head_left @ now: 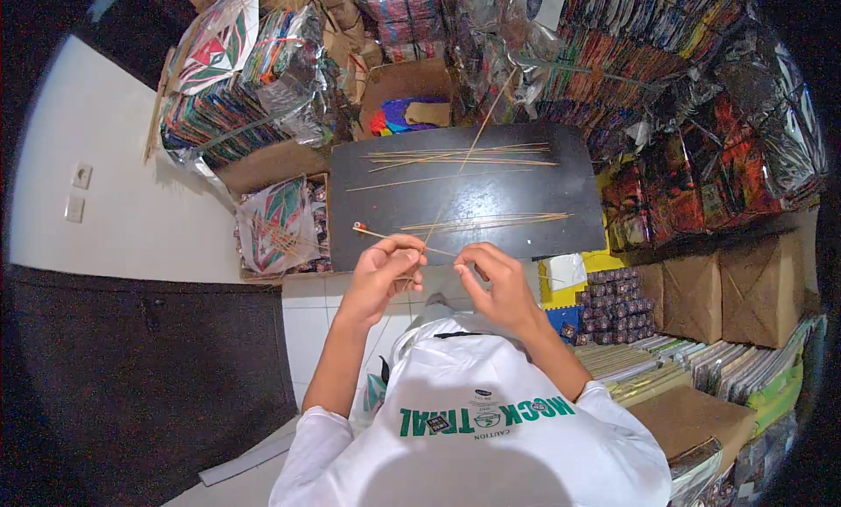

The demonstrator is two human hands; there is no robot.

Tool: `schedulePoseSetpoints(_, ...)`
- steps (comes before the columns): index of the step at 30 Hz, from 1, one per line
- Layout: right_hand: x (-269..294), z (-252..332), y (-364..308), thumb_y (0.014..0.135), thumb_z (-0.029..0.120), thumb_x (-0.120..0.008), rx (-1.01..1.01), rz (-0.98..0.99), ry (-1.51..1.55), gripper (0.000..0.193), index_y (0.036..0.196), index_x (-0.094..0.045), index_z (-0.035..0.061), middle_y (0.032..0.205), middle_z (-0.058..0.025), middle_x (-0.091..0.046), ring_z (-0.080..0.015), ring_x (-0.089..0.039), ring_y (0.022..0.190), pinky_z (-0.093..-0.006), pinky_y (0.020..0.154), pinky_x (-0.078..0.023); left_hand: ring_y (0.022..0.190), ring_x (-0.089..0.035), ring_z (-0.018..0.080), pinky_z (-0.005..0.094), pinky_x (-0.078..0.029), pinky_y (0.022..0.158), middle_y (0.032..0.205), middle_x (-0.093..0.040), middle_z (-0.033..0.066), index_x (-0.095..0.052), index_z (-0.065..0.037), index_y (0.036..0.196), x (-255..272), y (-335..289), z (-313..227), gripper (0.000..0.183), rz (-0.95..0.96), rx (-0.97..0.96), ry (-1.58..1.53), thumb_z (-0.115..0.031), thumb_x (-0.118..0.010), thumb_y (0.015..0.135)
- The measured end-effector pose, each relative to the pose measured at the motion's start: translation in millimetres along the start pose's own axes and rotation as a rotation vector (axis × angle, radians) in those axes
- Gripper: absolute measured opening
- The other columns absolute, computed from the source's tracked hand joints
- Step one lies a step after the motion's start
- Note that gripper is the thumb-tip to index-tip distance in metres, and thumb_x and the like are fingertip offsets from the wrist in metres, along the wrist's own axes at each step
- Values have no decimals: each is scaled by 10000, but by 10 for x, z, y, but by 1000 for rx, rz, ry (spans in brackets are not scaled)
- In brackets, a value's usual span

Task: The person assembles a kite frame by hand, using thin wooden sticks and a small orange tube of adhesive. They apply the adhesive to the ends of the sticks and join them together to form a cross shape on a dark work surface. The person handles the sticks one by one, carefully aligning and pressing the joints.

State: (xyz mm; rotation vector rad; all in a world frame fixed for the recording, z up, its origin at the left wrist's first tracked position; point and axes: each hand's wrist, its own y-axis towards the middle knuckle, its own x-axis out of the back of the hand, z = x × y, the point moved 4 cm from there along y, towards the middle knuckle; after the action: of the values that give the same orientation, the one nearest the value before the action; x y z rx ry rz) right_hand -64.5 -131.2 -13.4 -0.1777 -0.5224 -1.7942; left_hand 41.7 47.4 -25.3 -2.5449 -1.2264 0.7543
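Two thin bamboo sticks cross at my left hand (385, 275), which is closed in a pinch around them above the near edge of the black table (491, 192). The long stick (473, 144) slants up toward the far right. The shorter stick (385, 235) has a small red-and-white tip at its left end, and its other end runs to my right hand (495, 284). The fingers of my right hand are closed in a pinch at that end. Beyond my hands, a bundle of loose sticks (491, 222) lies on the tabletop, and another group of sticks (464, 157) lies farther back.
An open carton (285, 222) with a printed sheet and more sticks stands left of the table. Wrapped stacks of printed sheets (245, 91) rise behind. To the right are piled small dark boxes (613, 306) and brown cartons (753, 288). A dark door (149, 376) is at left.
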Motion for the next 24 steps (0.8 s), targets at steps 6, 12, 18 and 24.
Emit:
schedulePoseSetpoints(6, -27, -16, -3, 911, 54, -660, -21, 4, -4, 90, 977, -659, -7, 1008, -170, -688, -353, -686, 927, -398, 807, -542, 734, -640, 98, 258, -547, 626, 942, -697, 55, -696, -14, 1104, -51, 10, -49, 209, -130, -132, 204, -177, -693, 972)
schedulePoseSetpoints(12, 150, -56, -23, 920, 84, -674, -102, -98, -5, 101, 983, -684, 6, 995, -128, -704, -242, -680, 819, -328, 692, -526, 680, -582, 61, 212, -486, 584, 912, -674, 15, -711, -15, 1092, 318, 53, -165, 212, -330, -260, 259, -196, -680, 986)
schedulePoseSetpoints(18, 542, -323, -125, 895, 94, -716, -177, -228, -129, 104, 975, -695, 30, 954, -78, -703, -148, -550, 613, -295, 566, -441, 622, -503, 23, 175, -371, 503, 855, -648, -25, -707, -20, 1089, 926, -122, -459, 206, -536, -341, 144, -194, -691, 981)
schedulePoseSetpoints(24, 723, -430, -137, 895, 78, -705, -150, -251, -160, 94, 969, -686, 24, 982, -75, -706, -140, -595, 665, -280, 596, -471, 610, -446, 23, 177, -311, 469, 889, -619, -42, -670, -72, 1138, 1281, -227, -449, 172, -548, -334, 3, -178, -656, 1003)
